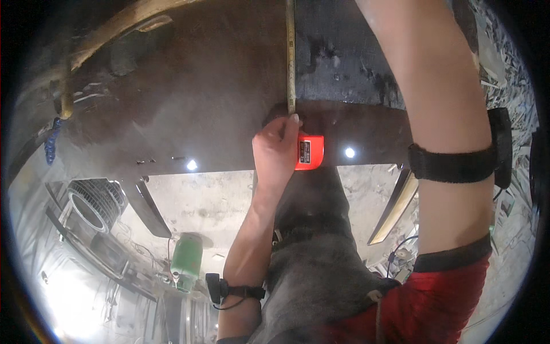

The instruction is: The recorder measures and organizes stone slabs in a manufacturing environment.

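My left hand (276,148) is closed around a red tape measure (310,153) at the near edge of a dark brown work surface (200,97). The yellowish blade (291,63) runs straight away from the case, across the surface, and leaves the picture at the top. My left thumb lies by the spot where the blade meets the case. The right arm reaches far forward over the surface; its hand is beyond the upper edge, out of sight. Right of the blade lies a darker, wet-looking grey sheet or patch (344,51).
Below the near edge stand a green cylinder (187,255) and a round, caged or ribbed device (94,200) at left. A blue wrapped piece (53,142) hangs at the far left. Scrap strips (515,97) are heaped at right. A dark leg-like bar (152,207) slants beneath the surface.
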A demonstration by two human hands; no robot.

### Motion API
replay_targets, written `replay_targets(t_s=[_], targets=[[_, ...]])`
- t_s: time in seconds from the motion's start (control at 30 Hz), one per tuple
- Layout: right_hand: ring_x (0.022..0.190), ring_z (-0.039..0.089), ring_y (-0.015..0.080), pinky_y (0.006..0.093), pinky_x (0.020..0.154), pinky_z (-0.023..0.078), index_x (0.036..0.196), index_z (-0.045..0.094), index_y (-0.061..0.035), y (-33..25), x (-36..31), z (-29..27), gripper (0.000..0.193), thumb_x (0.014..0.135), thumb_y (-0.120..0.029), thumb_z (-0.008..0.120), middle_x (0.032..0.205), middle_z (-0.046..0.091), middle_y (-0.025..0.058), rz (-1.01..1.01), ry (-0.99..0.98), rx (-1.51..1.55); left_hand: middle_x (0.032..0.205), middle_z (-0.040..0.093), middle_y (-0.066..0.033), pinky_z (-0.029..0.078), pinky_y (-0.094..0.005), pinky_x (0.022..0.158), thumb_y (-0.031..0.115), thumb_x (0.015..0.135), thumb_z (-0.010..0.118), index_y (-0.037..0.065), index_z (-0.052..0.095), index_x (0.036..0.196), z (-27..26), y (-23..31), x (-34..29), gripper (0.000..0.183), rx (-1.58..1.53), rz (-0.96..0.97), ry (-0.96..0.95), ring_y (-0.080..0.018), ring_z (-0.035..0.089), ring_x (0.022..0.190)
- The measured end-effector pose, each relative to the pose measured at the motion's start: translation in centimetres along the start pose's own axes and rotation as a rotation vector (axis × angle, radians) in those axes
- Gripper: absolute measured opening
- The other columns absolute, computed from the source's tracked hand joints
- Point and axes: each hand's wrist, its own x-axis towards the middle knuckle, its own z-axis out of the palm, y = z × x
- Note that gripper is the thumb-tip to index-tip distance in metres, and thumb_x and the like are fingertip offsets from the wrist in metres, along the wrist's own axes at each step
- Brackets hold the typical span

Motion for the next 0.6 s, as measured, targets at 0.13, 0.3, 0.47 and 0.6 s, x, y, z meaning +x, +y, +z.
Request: replay_targets(t_s=[0.13,0.3,0.47,0.6], targets=[[0.112,0.05,0.0371,0.0466,0.098,0.039,0.111,0.059,0.0059,3.5,-0.3,2.7,0.037,0.083,-0.018,0.052,0.116,0.056,0.0227,0.092,0.209,0.052,0.068,0.067,-0.0057,0.045,-0.0259,0.056,0.018,0.095,0.061,-0.004,0.069,0.087,1.6,0.2,0.0,0.026,0.127,0.066,-0.029,-0.0059,0.056,0.062],[0.11,0.049,0.0368,0.0456,0.096,0.04,0.108,0.058,0.0055,-0.3,-1.7,0.6,0.036,0.081,-0.018,0.055,0.112,0.055,0.0222,0.147,0.14,0.219,0.066,0.065,-0.0063,0.045,-0.0263,0.056,0.017,0.095,0.06,-0.005,0.068,0.088,0.4,1.4,-1.1,0.024,0.027,0.003,0.027,-0.0063,0.055,0.061],[0.11,0.049,0.0369,0.046,0.096,0.041,0.108,0.058,0.0046,0.8,-1.3,0.4,0.035,0.081,-0.018,0.055,0.114,0.054,0.022,0.139,0.147,0.208,0.062,0.062,-0.0139,0.047,-0.0331,0.052,0.016,0.093,0.06,-0.002,0.067,0.088,0.9,-0.4,-0.4,0.02,0.1,0.115,0.043,-0.0191,0.064,0.055],[0.11,0.049,0.0372,0.0462,0.097,0.041,0.109,0.058,0.0044,0.4,-1.2,0.5,0.035,0.082,-0.017,0.055,0.115,0.054,0.0216,0.146,0.152,0.204,0.065,0.063,-0.0064,0.045,-0.0266,0.055,0.016,0.096,0.06,-0.004,0.067,0.087,0.6,0.6,-0.9,0.023,0.061,0.066,0.017,-0.0069,0.055,0.06]])
